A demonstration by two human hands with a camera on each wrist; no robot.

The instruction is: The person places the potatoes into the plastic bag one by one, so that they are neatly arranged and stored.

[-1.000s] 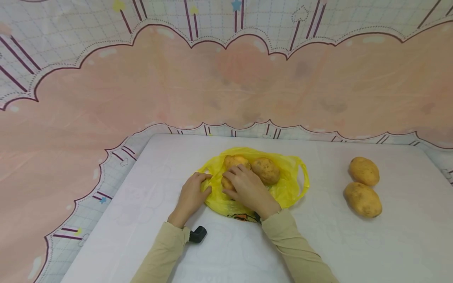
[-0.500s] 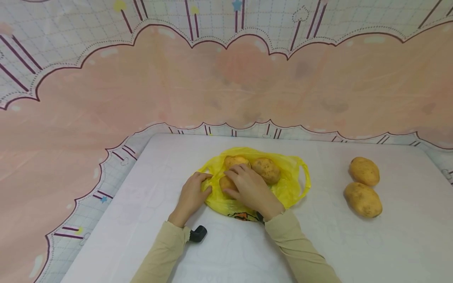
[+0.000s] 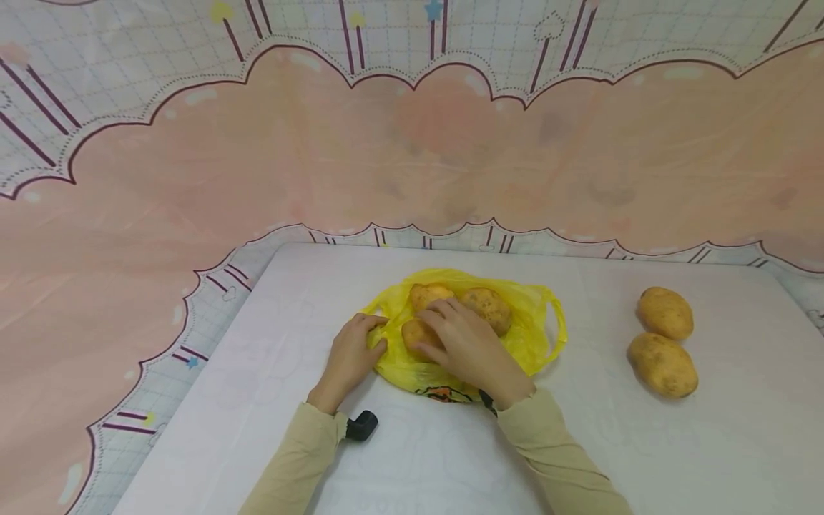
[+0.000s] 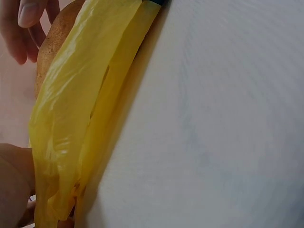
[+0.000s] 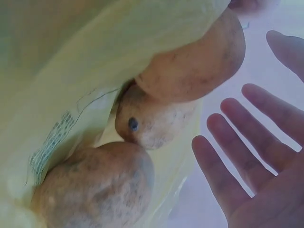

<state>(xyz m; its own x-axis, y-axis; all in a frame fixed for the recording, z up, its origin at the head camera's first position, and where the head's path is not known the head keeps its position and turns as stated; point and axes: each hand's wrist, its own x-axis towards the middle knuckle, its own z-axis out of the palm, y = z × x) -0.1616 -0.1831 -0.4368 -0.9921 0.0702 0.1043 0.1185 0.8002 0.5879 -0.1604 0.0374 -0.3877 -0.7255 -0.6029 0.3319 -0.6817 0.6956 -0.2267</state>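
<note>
A yellow plastic bag point(image 3: 402, 368) lies spread on the white table with three potatoes in it. One potato point(image 3: 430, 294) is at the back, another point(image 3: 494, 311) to the right, and a third potato point(image 3: 415, 336) nearer the front. My left hand point(image 3: 349, 352) holds the bag's left edge between thumb and fingers; in the left wrist view the thumb point(image 4: 14, 180) meets the yellow film. Over the front potato hovers my right hand point(image 3: 473, 350), partly covering it. Seen from the right wrist, its straight fingers point(image 5: 259, 126) are spread and apart from the potatoes.
Two more potatoes point(image 3: 664, 312) point(image 3: 663, 365) lie touching on the right part of the table point(image 3: 740, 443). A black device point(image 3: 362, 425) shows at the left wrist. Patterned pink cloth point(image 3: 386, 157) hangs behind the table.
The right hand has let go of the front potato and drawn a little to the right, baring more of it. The left hand stays at the bag's edge.
</note>
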